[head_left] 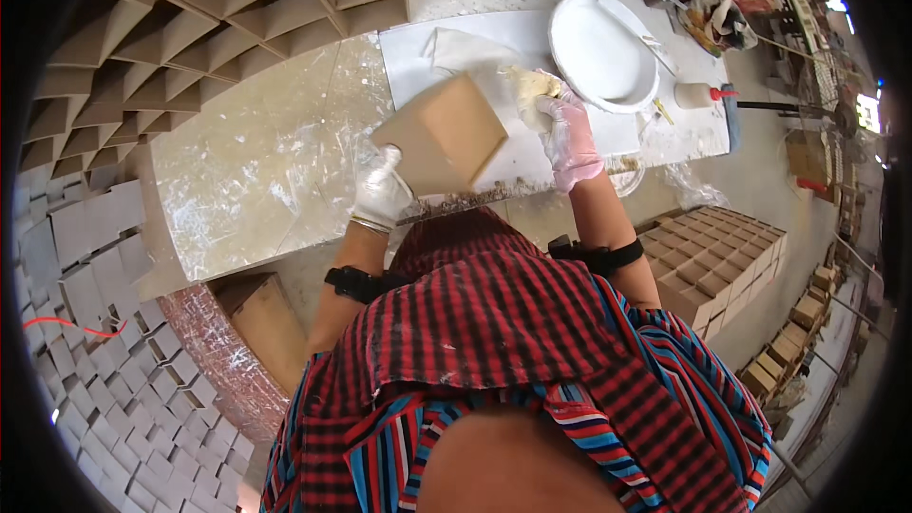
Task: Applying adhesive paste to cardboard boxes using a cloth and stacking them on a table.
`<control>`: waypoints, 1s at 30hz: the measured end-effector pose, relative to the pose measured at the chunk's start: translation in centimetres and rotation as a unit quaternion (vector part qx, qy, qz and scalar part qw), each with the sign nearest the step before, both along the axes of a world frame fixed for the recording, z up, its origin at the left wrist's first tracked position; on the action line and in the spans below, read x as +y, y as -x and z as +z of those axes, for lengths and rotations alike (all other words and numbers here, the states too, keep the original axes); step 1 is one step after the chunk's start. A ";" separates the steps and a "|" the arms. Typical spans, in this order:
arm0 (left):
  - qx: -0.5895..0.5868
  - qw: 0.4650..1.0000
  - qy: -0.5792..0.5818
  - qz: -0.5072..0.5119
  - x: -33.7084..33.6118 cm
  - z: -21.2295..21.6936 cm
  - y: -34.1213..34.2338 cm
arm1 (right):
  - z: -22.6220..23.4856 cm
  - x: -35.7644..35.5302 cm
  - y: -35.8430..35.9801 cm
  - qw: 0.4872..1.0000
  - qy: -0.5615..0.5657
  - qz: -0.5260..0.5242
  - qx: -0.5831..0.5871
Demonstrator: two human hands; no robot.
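My left hand point(378, 180), in a whitish glove, grips the near left edge of a plain brown box point(446, 138). The box is tilted over the table's front edge, one side catching the light. My right hand point(570, 138) wears a clear glove over a pink one and is closed around a pale yellow, sponge-like piece point(532, 87). That piece is just right of the box, apart from it. Beyond my right hand stands a round white basin point(605, 66) with white stuff inside. A flat white-handled tool point(627, 17) lies across its rim.
The worktable point(256, 161) is spattered with white. Open brown boxes point(237, 0) are stacked at the far left, grey-white ones point(114, 399) below them. A white cloth point(465, 49) and a bottle with a red tip point(698, 95) lie beyond. More boxes point(712, 252) stand right.
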State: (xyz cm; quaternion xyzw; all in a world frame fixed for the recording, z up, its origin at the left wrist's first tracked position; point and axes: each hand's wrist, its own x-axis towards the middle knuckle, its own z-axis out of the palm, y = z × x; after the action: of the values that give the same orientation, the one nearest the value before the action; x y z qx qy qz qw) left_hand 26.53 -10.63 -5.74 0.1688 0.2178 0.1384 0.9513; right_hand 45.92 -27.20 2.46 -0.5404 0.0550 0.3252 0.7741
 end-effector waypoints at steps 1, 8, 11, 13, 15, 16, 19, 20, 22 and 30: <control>0.036 0.999 0.025 0.012 0.5 -0.8 0.3 | 0.4 0.1 0.7 1.000 0.006 -0.013 0.004; 0.016 0.999 0.011 -0.049 3.6 -1.5 3.3 | 0.8 3.2 4.8 0.955 0.153 0.189 -0.170; 0.046 0.999 0.007 -0.024 4.1 -1.1 3.2 | 0.7 3.9 5.1 0.902 0.274 0.227 -0.243; 0.065 0.998 0.002 0.018 4.0 -1.0 2.9 | 0.7 4.3 5.1 0.886 0.290 0.227 -0.283; 0.058 0.997 -0.007 0.051 3.7 -0.9 2.4 | 0.6 4.9 5.0 0.875 0.279 0.216 -0.332; 0.087 0.994 -0.004 0.068 3.6 -0.8 2.3 | 0.5 5.2 5.0 0.872 0.259 0.211 -0.357; 0.049 0.995 -0.061 0.064 3.0 -0.3 2.2 | 0.3 6.6 4.8 0.865 0.206 0.230 -0.396; 0.079 0.993 -0.053 0.067 2.8 -0.1 2.2 | 0.2 7.1 4.7 0.861 0.180 0.246 -0.408; 0.103 0.990 -0.048 0.081 2.6 0.4 2.1 | 0.2 8.0 4.3 0.758 0.311 0.302 -0.487; 0.050 0.991 -0.101 0.078 0.6 2.1 0.1 | 2.0 6.2 1.4 0.728 0.256 0.360 -0.524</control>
State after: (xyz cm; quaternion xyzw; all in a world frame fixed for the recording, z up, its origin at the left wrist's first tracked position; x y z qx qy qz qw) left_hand 26.42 -10.08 -3.64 0.2536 0.2622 0.2251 0.9035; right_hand 44.54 -21.00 4.42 -0.7816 -0.4770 0.2188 0.3373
